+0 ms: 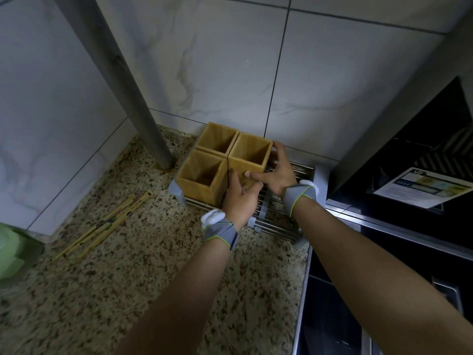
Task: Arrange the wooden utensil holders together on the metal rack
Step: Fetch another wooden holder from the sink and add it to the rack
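Observation:
Three square wooden utensil holders stand upright and close together on the left part of a metal rack (pixel 279 228) by the tiled wall. One holder (pixel 217 137) is at the back left, one (pixel 199 175) at the front left. The third holder (pixel 252 152) is at the back right, and both hands are on it. My right hand (pixel 277 170) wraps its right side, thumb across the front face. My left hand (pixel 242 194) presses against its front lower face. All the holders look empty inside.
Several wooden chopsticks (pixel 102 225) lie on the speckled granite counter (pixel 128 278) to the left. A grey pipe (pixel 143 111) rises just left of the holders. A dark appliance with a paper label (pixel 419 185) stands on the right. A green object (pixel 10 254) sits at the left edge.

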A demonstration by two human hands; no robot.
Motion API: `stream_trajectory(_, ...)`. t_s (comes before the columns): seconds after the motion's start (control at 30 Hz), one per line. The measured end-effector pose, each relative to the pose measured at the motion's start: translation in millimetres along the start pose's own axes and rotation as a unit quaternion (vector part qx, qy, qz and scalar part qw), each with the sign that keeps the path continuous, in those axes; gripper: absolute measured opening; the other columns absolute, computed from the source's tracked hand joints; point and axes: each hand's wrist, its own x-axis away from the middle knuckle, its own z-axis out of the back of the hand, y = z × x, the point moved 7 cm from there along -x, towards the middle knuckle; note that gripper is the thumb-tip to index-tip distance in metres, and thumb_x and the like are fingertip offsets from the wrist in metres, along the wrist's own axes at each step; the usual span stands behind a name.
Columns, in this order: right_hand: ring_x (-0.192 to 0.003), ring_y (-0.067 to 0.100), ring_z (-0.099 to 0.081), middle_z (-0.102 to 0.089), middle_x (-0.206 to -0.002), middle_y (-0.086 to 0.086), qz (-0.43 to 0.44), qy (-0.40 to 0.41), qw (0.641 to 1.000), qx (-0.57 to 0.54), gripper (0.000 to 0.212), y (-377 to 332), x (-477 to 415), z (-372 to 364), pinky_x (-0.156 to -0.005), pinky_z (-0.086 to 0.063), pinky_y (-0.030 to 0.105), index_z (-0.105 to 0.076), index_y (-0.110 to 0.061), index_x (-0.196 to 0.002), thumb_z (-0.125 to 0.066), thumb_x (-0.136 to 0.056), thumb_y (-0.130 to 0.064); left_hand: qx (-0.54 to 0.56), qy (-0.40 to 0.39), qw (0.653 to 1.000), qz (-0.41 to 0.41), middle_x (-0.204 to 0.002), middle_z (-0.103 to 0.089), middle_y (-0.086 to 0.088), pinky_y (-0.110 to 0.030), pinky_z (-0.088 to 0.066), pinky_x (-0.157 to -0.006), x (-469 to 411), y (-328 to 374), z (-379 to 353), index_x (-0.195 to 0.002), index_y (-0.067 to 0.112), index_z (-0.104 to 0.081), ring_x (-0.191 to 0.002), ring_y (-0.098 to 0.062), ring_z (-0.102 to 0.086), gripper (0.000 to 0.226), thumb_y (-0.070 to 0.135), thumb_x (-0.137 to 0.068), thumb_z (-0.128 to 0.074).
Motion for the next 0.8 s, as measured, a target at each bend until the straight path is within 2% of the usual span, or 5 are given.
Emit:
stream_trajectory(0.1, -0.120, 0.029, -0.060, -0.056, -0.135, 0.014, 0.004, -0.003, 1.000, 0.007, 0.098, -1.8, -0.8, -0.8, -0.100, -0.055, 0.037, -0.041, -0.017, -0.142, -0.093, -0.061, -0.001, 0.019, -0.001, 1.000, 0.007, -0.168, -0.025, -0.001, -0.026, -0.029, -0.100, 1.7, 1.1, -2.3, -0.163, 0.022, -0.003, -0.152, -0.020, -0.031, 0.081, 0.030, -0.102, -0.055)
stream_trajectory(0.23, -0.114, 0.021, -0.057, -0.055, -0.126, 0.008, 0.010, -0.013, 1.000, -0.004, 0.096, 4.4, -4.0, -1.5, -0.085, -0.053, 0.009, -0.038, -0.015, -0.143, -0.088, -0.065, 0.009, 0.029, 0.008, 1.000, 0.005, -0.165, -0.031, -0.002, -0.030, -0.030, -0.109, 3.7, 1.0, -3.9, -0.163, 0.022, -0.004, -0.151, -0.022, -0.033, 0.083, 0.030, -0.101, -0.058)
stream_trajectory(0.43, -0.119, 0.020, -0.056, -0.055, -0.130, 0.006, 0.004, -0.018, 1.000, -0.002, 0.105, 7.6, -4.2, -0.5, -0.091, -0.052, 0.010, -0.033, -0.014, -0.151, -0.090, -0.065, 0.004, 0.039, 0.005, 0.999, 0.007, -0.163, -0.035, -0.002, -0.031, -0.031, -0.107, 2.9, -0.8, -6.5, -0.163, 0.022, -0.003, -0.149, -0.023, -0.035, 0.086, 0.031, -0.100, -0.060)
stream_trajectory(0.63, -0.135, 0.031, -0.052, -0.048, -0.147, 0.012, -0.027, -0.009, 0.999, 0.025, 0.127, 26.3, -15.3, -11.9, -0.110, -0.048, 0.051, -0.025, -0.038, -0.151, -0.091, -0.043, -0.044, 0.068, -0.003, 0.998, 0.017, -0.164, -0.034, 0.000, -0.046, -0.033, -0.121, -1.5, -1.1, 1.7, -0.162, 0.027, -0.011, -0.149, -0.025, -0.036, 0.104, 0.048, -0.080, -0.070)
stream_trajectory(0.8, -0.141, 0.020, -0.041, -0.038, -0.157, 0.013, -0.039, -0.009, 0.998, 0.039, 0.124, -5.4, 21.2, 3.2, -0.113, -0.035, 0.026, -0.015, -0.024, -0.161, -0.094, -0.065, -0.021, 0.071, -0.004, 0.997, 0.018, -0.162, -0.035, 0.001, -0.050, -0.037, -0.119, 2.6, -3.1, 6.3, -0.162, 0.027, -0.014, -0.147, -0.026, -0.039, 0.098, 0.048, -0.083, -0.068)
